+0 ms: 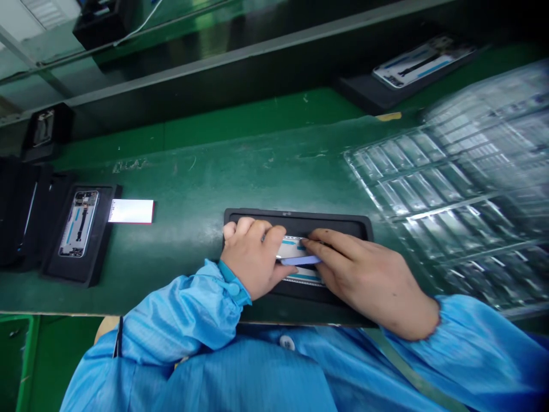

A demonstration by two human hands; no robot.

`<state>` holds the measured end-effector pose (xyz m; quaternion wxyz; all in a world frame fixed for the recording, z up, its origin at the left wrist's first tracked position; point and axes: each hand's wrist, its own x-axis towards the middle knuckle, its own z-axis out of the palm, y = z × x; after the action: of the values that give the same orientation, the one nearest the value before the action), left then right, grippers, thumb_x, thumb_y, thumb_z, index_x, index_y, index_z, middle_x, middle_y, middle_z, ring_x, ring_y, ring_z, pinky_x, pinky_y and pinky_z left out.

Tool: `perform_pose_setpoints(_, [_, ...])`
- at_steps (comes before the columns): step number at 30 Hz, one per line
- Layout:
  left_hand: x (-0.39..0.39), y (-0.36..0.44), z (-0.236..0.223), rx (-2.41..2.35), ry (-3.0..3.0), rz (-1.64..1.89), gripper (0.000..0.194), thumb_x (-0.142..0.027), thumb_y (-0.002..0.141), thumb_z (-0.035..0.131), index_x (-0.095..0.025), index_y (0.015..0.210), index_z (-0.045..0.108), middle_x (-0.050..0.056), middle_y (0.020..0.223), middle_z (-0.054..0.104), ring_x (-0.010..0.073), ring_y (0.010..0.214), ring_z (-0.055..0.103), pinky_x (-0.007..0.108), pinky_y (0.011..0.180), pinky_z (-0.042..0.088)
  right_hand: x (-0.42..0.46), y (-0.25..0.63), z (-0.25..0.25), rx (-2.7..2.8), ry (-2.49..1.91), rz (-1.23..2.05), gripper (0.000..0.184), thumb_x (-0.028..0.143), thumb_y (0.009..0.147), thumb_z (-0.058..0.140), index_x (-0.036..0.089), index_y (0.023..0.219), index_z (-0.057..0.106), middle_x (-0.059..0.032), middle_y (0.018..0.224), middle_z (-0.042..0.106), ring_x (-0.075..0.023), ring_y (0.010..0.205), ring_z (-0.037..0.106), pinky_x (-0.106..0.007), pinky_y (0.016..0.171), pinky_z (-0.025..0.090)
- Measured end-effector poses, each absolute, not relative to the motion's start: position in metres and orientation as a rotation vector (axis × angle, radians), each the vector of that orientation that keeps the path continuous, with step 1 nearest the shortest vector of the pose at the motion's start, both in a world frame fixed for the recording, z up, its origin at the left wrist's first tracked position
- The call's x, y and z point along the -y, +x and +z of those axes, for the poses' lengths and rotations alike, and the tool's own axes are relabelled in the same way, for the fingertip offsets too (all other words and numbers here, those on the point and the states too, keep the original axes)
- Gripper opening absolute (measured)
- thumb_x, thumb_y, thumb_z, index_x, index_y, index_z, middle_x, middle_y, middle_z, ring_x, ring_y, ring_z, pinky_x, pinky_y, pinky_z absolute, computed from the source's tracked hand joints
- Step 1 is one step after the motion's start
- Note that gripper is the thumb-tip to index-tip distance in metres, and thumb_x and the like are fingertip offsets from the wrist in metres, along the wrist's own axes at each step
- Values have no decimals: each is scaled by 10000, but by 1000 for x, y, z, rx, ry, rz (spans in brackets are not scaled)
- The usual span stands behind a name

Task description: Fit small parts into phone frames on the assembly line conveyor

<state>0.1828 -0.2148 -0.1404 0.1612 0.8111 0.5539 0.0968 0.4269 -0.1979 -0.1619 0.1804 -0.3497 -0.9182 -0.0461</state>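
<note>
In front of me a black tray (343,222) lies on the green bench, and in it is an opened phone body (306,277) with a white inside and blue strips, partly hidden by my hands. A thin flat piece with a lavender edge (301,260) is held tilted over the phone. My left hand (253,257) closes on its left end, thumb below and fingers bent above. At its right end my right hand (364,277) is closed, fingertips pressed together against it. My fingers cover much of the piece.
To the left, a second opened phone (79,223) rests in a black tray, beside a small white notepad (132,211). Clear plastic trays (429,189) with many compartments fill the right side. Behind, another opened phone (422,62) lies on a black tray.
</note>
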Motion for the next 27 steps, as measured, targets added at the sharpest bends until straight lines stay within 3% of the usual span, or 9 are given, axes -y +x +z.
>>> perform_pose_setpoints(6, [215,183,-140,-1597,2310,278,619,-590,920,857,-242,1387,645,101,1373,716,342,1262,570,518,987,405,195,424,-155,2605,-1032,-55,305,177,1044,553,149,1245,781,-128,1281,788,-258,949,776,-395,730,616])
perform_pose_setpoints(13, [215,181,-145,-1602,2329,319,608,-589,896,877,-243,1351,670,108,1375,718,343,1269,578,505,986,406,178,450,-110,2003,-1233,481,209,286,1078,637,247,1161,826,-126,1252,769,-268,1139,760,-438,1004,632])
perform_pose_setpoints(16, [215,180,-147,-1611,2336,348,610,-576,887,886,-237,1347,673,111,1370,720,343,1274,580,504,991,408,182,447,-117,1913,-1262,586,257,344,1094,615,221,1134,838,-118,1110,802,-235,987,778,-398,929,647])
perform_pose_setpoints(21, [215,179,-148,-1608,2340,371,620,-584,874,894,-236,1340,678,109,1365,724,341,1271,587,509,1003,412,186,430,-155,2075,-1226,547,248,365,1059,657,227,910,799,-58,983,835,-216,814,797,-353,812,667])
perform_pose_setpoints(27, [216,179,-148,-1613,2333,379,628,-586,872,896,-233,1344,681,108,1357,727,339,1260,594,511,999,411,188,423,-159,2092,-1184,412,160,304,1063,656,243,972,773,-48,950,833,-217,792,801,-348,763,661])
